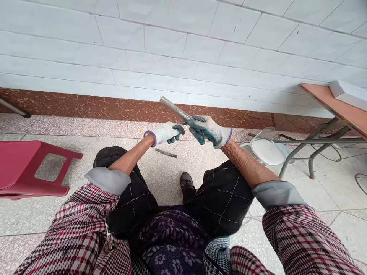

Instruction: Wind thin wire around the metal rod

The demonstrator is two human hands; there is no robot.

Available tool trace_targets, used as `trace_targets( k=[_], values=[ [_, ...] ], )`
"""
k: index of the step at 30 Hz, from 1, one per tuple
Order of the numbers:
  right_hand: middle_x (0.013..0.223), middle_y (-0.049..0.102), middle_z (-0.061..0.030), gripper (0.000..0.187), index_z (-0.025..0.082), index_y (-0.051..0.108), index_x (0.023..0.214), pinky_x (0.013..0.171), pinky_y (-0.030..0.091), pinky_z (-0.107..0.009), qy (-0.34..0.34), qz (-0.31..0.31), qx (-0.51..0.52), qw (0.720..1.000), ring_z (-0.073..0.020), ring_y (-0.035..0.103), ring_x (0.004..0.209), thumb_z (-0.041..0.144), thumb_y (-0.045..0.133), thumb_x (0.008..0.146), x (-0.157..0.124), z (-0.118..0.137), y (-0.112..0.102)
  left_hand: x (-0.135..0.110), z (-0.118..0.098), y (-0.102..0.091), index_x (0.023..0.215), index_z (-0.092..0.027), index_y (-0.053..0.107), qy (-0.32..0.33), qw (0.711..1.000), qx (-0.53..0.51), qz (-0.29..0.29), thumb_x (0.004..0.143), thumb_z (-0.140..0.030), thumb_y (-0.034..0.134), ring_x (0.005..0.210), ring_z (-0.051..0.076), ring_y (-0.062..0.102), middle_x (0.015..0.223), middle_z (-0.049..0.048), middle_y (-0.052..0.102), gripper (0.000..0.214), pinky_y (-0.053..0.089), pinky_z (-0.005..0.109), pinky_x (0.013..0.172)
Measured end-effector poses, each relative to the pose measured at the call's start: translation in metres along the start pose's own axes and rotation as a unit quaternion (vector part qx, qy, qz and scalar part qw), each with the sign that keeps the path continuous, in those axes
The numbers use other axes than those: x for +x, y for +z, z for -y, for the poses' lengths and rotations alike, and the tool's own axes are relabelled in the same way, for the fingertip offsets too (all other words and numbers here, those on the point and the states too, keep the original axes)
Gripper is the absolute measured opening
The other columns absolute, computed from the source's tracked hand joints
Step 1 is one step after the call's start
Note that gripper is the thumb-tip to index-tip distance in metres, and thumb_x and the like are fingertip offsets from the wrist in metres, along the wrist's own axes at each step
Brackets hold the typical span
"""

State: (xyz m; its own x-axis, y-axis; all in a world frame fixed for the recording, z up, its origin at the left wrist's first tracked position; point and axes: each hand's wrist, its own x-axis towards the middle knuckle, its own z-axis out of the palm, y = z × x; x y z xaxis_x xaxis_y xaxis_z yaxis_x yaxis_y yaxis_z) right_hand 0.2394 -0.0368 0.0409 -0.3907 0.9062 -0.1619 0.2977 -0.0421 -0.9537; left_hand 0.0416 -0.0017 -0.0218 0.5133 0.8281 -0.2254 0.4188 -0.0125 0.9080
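Gloves are being worn on both hands, white knit with dark green coating on the palms and fingers. A grey metal rod (175,109) is being held up in front of the seated person, above the knees and against the white tiled wall (183,49). The rod is being gripped at its lower end by the right hand (209,130), whose fingers are being kept curled closed around it, so that the free end is being pointed up and to the left. The left hand (166,133) is being held just beside the right one, its fingers bent and partly closed; whether its fingertips are touching the rod's lower end cannot be told, since that spot is being hidden between the two gloves.

A second, shorter grey piece (165,153) is lying on the speckled floor tiles below the hands, well apart from them. A red plastic stool (25,168) is standing at the left, and a clear bowl (265,149) is resting on the floor at the right, beside the legs of a folding table (338,107).

For the rod to be handled well, it is judged that the right grip should be kept firm and close to the end, because the long free part is being left unsupported and could swing. The left fingers are best being brought fully around the rod before any twisting or pulling is applied, so that slipping on the coated gloves is being avoided.
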Motion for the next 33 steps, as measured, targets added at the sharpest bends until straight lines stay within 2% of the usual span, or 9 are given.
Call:
trace_targets(
  k=[3, 7, 10, 16, 23, 26, 29, 31, 33],
  values=[
    [0.055, 0.052, 0.0066, 0.035, 0.017, 0.061, 0.098, 0.031, 0.035, -0.025, -0.021, -0.030, 0.019, 0.999, -0.0091, 0.044, 0.037, 0.045, 0.074, 0.081, 0.003, -0.002, 0.000, -0.002, -0.003, -0.002, 0.112, -0.015, 0.074, -0.013, 1.000, 0.000, -0.023, 0.091, -0.012, 0.057, 0.055, 0.012, 0.056, 0.079, 0.0056, 0.069, 0.027, 0.043, 0.029, 0.054],
    [0.072, 0.066, -0.0008, 0.028, 0.018, 0.059, 0.096, 0.033, 0.046, -0.025, 0.010, -0.029, 0.044, 0.999, -0.0115, 0.056, 0.046, 0.029, 0.076, 0.076, 0.007, -0.005, -0.002, 0.002, -0.003, -0.011, 0.108, -0.015, 0.072, -0.022, 0.998, 0.009, -0.056, 0.092, -0.009, 0.054, 0.055, 0.010, 0.054, 0.077, 0.0032, 0.064, 0.025, 0.042, 0.025, 0.053],
    [0.074, 0.066, -0.0008, 0.024, 0.017, 0.059, 0.099, 0.031, 0.044, -0.023, 0.026, -0.071, 0.029, 0.997, -0.0094, 0.052, 0.044, 0.019, 0.072, 0.078, 0.008, -0.008, -0.002, 0.005, 0.001, -0.015, 0.109, -0.014, 0.071, -0.020, 0.997, 0.014, -0.071, 0.092, -0.007, 0.052, 0.054, 0.010, 0.054, 0.074, 0.0024, 0.061, 0.027, 0.042, 0.025, 0.052],
    [0.064, 0.059, 0.0049, 0.069, 0.014, 0.051, 0.148, 0.029, 0.037, -0.020, 0.032, -0.113, 0.017, 0.993, -0.0092, 0.045, 0.041, 0.013, 0.067, 0.081, 0.001, -0.001, 0.002, 0.008, 0.008, -0.008, 0.110, -0.015, 0.073, -0.010, 0.999, 0.009, -0.040, 0.094, -0.012, 0.054, 0.054, 0.010, 0.054, 0.071, 0.0023, 0.061, 0.025, 0.042, 0.025, 0.052],
    [0.067, 0.058, 0.0041, 0.070, 0.017, 0.054, 0.148, 0.032, 0.036, -0.022, -0.023, -0.134, 0.050, 0.989, -0.0091, 0.043, 0.042, 0.023, 0.066, 0.080, 0.011, 0.004, 0.003, -0.008, -0.006, 0.012, 0.115, -0.024, 0.076, 0.016, 0.998, 0.050, -0.019, 0.099, -0.025, 0.060, 0.067, 0.015, 0.064, 0.078, 0.0050, 0.068, 0.023, 0.046, 0.028, 0.058],
    [0.075, 0.064, 0.0002, 0.070, 0.018, 0.051, 0.153, 0.038, 0.042, -0.025, -0.029, -0.192, -0.035, 0.980, -0.0114, 0.046, 0.046, 0.026, 0.062, 0.084, 0.024, -0.003, -0.009, -0.018, -0.010, 0.010, 0.116, -0.021, 0.071, 0.014, 0.997, 0.080, -0.011, 0.100, -0.036, 0.065, 0.077, 0.017, 0.067, 0.094, 0.0057, 0.070, 0.023, 0.054, 0.029, 0.065],
    [0.095, 0.073, -0.0054, 0.070, 0.024, 0.052, 0.156, 0.057, 0.054, -0.032, -0.035, -0.241, -0.249, 0.937, -0.0169, 0.060, 0.062, 0.025, 0.061, 0.087, 0.033, -0.013, -0.027, -0.023, -0.011, -0.003, 0.121, -0.016, 0.070, 0.012, 0.996, 0.088, -0.028, 0.102, -0.036, 0.061, 0.080, 0.017, 0.066, 0.097, 0.0071, 0.069, 0.029, 0.050, 0.028, 0.065],
    [0.106, 0.076, -0.0076, 0.068, 0.027, 0.054, 0.155, 0.073, 0.056, -0.038, -0.006, -0.210, -0.392, 0.895, -0.0226, 0.068, 0.078, 0.025, 0.064, 0.088, 0.033, -0.020, -0.034, -0.021, -0.009, -0.015, 0.124, -0.016, 0.073, 0.011, 0.993, 0.101, -0.054, 0.102, -0.029, 0.054, 0.075, 0.017, 0.064, 0.087, 0.0081, 0.067, 0.032, 0.042, 0.028, 0.061],
    [0.110, 0.077, -0.0097, 0.065, 0.027, 0.058, 0.152, 0.083, 0.055, -0.042, 0.035, -0.132, -0.466, 0.874, -0.0281, 0.071, 0.090, 0.024, 0.067, 0.088, 0.028, -0.027, -0.033, -0.017, -0.004, -0.028, 0.125, -0.016, 0.074, 0.018, 0.983, 0.167, -0.074, 0.099, -0.027, 0.052, 0.070, 0.017, 0.059, 0.082, 0.0086, 0.067, 0.036, 0.040, 0.030, 0.062]
  ],
)
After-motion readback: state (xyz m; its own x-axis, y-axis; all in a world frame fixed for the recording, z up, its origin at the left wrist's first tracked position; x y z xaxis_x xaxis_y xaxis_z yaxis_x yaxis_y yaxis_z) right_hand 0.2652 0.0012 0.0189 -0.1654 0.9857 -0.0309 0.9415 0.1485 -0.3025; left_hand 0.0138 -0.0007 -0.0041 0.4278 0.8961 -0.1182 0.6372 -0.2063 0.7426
